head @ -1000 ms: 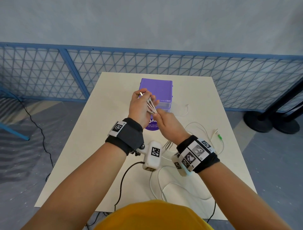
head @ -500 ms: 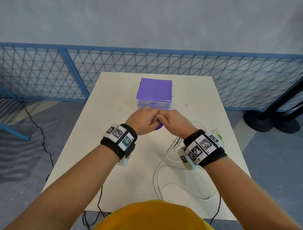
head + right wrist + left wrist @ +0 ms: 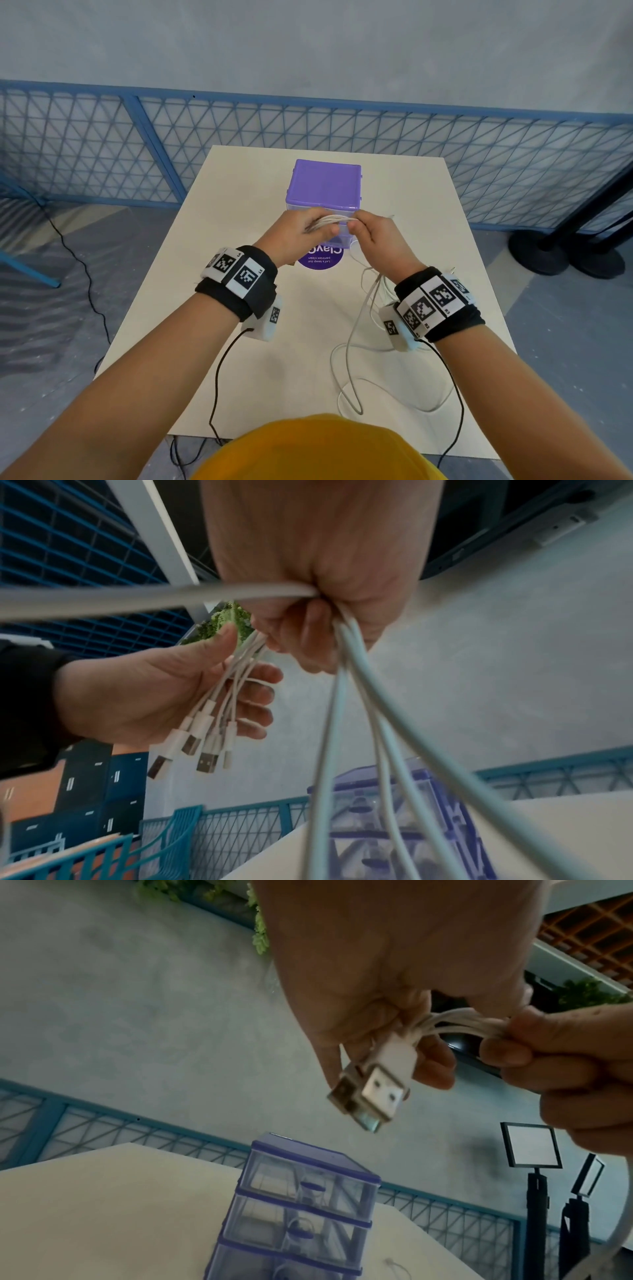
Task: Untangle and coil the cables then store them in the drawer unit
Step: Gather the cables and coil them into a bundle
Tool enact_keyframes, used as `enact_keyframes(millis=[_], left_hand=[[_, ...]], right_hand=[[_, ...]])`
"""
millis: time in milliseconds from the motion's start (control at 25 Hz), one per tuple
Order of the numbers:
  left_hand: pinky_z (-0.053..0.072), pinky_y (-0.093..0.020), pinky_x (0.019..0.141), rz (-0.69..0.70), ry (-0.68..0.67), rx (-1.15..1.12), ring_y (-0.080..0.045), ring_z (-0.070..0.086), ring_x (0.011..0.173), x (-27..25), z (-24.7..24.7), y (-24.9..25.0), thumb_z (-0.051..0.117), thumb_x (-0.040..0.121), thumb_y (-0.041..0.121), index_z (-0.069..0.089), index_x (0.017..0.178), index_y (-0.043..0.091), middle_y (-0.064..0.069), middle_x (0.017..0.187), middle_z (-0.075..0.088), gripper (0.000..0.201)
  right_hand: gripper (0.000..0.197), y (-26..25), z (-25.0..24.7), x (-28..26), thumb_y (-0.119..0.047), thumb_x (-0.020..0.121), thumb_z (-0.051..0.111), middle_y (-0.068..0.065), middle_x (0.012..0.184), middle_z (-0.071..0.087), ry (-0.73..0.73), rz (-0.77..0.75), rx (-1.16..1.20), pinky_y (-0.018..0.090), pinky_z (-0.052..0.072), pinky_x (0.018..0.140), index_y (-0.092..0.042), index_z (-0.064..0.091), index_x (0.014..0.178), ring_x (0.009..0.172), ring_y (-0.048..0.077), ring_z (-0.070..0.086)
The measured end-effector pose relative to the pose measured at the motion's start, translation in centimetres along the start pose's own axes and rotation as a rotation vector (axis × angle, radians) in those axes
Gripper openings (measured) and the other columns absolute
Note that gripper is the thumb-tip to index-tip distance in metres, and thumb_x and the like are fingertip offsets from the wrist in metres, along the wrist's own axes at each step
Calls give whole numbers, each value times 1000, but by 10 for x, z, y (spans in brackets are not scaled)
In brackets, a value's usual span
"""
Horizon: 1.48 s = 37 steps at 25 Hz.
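A bundle of white cables (image 3: pixel 331 219) is stretched between both hands above the table, just in front of the purple drawer unit (image 3: pixel 324 186). My left hand (image 3: pixel 308 229) holds the plug ends; several USB plugs (image 3: pixel 192 746) hang from its palm, and one plug (image 3: pixel 373 1085) shows close up. My right hand (image 3: pixel 371 230) grips the same bundle with curled fingers (image 3: pixel 507 1053). Long cable strands (image 3: pixel 369 723) fall from that fist to loose loops (image 3: pixel 352 377) on the table. The drawer unit (image 3: pixel 301 1210) has three clear drawers, all closed.
The white table (image 3: pixel 267 212) carries a round purple sticker (image 3: pixel 320 258) under my hands and a small green-tipped plug by my right wrist. A blue mesh fence (image 3: pixel 102 150) runs behind the table. Black stand bases (image 3: pixel 565 253) sit on the floor at right.
Both hands dropped together, then rose and moved apart, drawing the cable bundle out sideways between them in front of the drawer unit. More of the loose cable has lifted off the table.
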<state>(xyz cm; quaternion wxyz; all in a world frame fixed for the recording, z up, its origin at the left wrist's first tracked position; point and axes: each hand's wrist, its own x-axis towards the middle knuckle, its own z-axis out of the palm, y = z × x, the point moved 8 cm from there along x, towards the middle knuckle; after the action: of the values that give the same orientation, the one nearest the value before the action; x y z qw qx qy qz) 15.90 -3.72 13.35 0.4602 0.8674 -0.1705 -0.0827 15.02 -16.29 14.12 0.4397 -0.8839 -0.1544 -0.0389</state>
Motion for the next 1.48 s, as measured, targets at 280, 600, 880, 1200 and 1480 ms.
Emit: enact_keyframes(millis=[280,600,880,1200,1480], left_hand=[[43,-22,44,-25,110,-193,-8,51,44,5,0,5,35,99,32,55,85,18,-5,62,53,28],[38,-18,46,-104,255,-494,-4,41,48,3,10,8,26,100,33,58,109,16,5,69,49,37],[39,-6,52,-111,285,-368,3,50,53,-4,22,15,25,100,33,60,111,12,8,64,48,42],[40,-22,63,-111,287,-308,-11,49,62,4,28,10,42,97,29,54,75,9,2,64,50,33],[50,-42,83,-262,405,-520,-25,56,72,3,15,-10,35,98,36,56,72,25,-11,75,57,36]], right_hand=[[24,-7,-2,2,-15,96,38,-5,64,49,88,-10,165,7,37,52,-3,58,93,53,-4,50],[31,-1,19,-7,-15,97,28,-4,54,41,152,140,232,29,45,46,-21,41,70,41,4,43],[34,-8,26,-5,-15,96,31,0,52,48,96,175,54,30,41,49,-15,43,65,48,16,48],[31,-17,39,-10,-5,92,39,24,107,64,-124,162,-138,18,34,68,5,49,119,97,34,60],[24,-13,48,-20,-18,94,34,22,90,62,-20,203,4,36,46,70,0,47,103,75,29,57]])
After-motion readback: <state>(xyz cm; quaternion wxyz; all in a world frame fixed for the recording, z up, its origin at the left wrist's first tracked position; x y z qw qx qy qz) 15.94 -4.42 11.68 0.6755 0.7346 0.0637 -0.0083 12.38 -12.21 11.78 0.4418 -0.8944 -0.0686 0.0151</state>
